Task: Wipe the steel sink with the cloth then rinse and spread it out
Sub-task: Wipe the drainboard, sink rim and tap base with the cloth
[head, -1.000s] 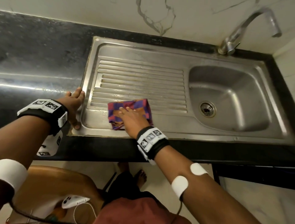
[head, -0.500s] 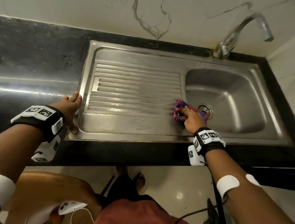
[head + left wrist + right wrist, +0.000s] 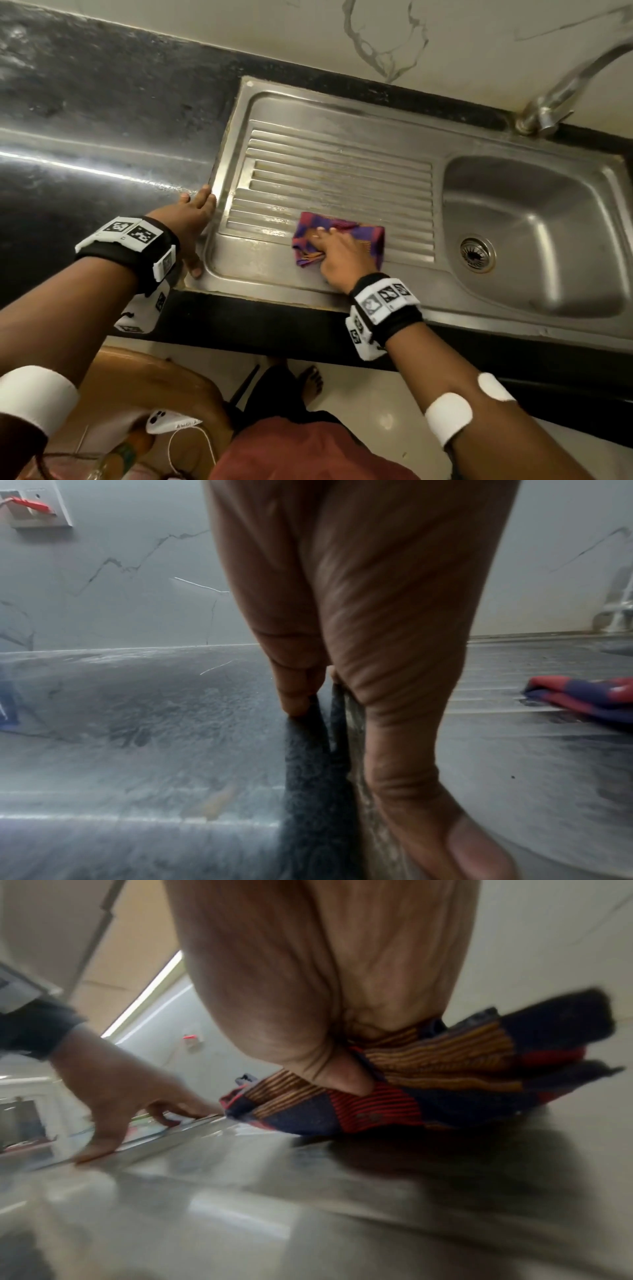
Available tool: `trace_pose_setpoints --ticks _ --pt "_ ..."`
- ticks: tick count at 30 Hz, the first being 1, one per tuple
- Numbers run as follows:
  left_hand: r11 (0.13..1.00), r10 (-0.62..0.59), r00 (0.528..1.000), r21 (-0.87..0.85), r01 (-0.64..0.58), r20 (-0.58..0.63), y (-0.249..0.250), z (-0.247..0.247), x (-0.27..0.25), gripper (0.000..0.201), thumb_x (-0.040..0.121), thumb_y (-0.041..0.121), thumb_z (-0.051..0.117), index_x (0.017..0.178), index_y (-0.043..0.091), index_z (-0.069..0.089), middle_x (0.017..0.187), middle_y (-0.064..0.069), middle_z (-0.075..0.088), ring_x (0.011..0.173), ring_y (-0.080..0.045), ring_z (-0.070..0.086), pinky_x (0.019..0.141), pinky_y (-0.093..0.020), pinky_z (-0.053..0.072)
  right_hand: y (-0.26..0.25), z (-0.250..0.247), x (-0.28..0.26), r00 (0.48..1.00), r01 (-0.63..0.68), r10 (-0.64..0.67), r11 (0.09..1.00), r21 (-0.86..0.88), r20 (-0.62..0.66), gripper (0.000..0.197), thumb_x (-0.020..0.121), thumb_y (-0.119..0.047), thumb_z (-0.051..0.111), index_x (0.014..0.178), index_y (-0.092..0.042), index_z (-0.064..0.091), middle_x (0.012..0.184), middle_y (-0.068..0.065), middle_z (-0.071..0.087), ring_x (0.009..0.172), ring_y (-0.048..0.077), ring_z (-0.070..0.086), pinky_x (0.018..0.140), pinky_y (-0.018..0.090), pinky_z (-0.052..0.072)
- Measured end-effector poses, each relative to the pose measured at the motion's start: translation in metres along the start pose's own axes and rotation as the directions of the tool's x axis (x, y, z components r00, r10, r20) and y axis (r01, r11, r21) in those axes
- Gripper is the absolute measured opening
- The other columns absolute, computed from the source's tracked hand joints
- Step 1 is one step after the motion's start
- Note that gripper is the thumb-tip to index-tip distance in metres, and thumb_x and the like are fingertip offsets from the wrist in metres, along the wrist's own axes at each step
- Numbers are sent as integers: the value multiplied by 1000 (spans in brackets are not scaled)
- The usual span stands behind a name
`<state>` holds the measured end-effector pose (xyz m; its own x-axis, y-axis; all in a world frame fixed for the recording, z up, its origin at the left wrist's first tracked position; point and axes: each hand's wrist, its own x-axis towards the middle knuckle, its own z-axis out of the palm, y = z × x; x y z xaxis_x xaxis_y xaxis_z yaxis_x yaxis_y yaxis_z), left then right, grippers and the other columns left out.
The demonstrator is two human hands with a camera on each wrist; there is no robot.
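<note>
One folded cloth [image 3: 339, 240] lay on the sink [image 3: 342, 150] drainboard's near ridges, pinned under my right hand [image 3: 337, 255], fingers bunching it. It looked soft and light; I judged gripping the bunched fold safest. My left hand [image 3: 193, 219] rested flat on the counter [image 3: 102, 137] edge.

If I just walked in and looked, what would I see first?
The bright checked cloth, red and purple, on the ridged part of the steel sink, with the right hand pressing on it. Then the left hand resting on the sink's left edge, beside the shiny black counter. The curved tap stands at the back right above the bowl.
</note>
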<state>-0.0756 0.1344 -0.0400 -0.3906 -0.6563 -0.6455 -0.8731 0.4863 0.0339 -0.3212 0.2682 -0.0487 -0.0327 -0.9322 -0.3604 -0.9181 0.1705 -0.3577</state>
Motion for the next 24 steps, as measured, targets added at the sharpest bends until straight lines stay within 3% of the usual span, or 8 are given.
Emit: trace_pose_setpoints --ticks 5,8,12,15,21,24 --pt "999 -22 999 -42 20 -32 -2 1 -1 149 42 26 94 151 12 -7 159 -7 -15 146 -32 -3 117 -46 20 -83 17 42 976 216 -212 969 -123 43 48 91 -5 40 138 -14 44 145 9 42 135 29 39 104 39 36" --pt "998 -38 999 -42 38 -3 -2 0 1 153 38 26 95 151 10 -7 159 -10 -15 146 -33 -3 117 -47 21 -123 19 60 962 274 -265 945 -177 71 43 95 -7 37 137 -5 44 147 15 39 139 31 33 112 41 30" --pt "997 -77 996 -19 78 41 5 -5 1 154 40 25 95 150 8 -11 158 -10 -17 146 -35 -5 116 -52 22 -126 20 64 968 247 -231 950 -192 100 46 97 -8 36 142 0 35 154 17 28 144 31 23 116 40 23" --pt "995 -103 994 -5 103 46 8 -7 1 152 42 25 95 150 7 -11 158 -11 -18 146 -35 -5 116 -51 23 -125 32 71 965 260 -247 944 -203 89 49 96 -10 37 144 -1 34 153 13 31 145 30 21 117 42 25" --pt "993 -114 992 16 113 50 13 -8 -2 149 47 26 93 150 7 -13 158 -11 -19 146 -35 -5 116 -51 22 -127 35 80 975 215 -202 958 -191 89 52 98 -15 35 148 -6 24 157 11 22 146 31 17 119 44 20" --pt "994 -110 993 -3 110 39 14 -8 -4 131 63 22 86 150 4 -11 157 -12 -20 146 -36 -4 117 -51 19 -123 34 68 967 250 -234 949 -192 102 50 97 -14 36 145 -5 32 153 9 30 144 33 22 117 44 24"
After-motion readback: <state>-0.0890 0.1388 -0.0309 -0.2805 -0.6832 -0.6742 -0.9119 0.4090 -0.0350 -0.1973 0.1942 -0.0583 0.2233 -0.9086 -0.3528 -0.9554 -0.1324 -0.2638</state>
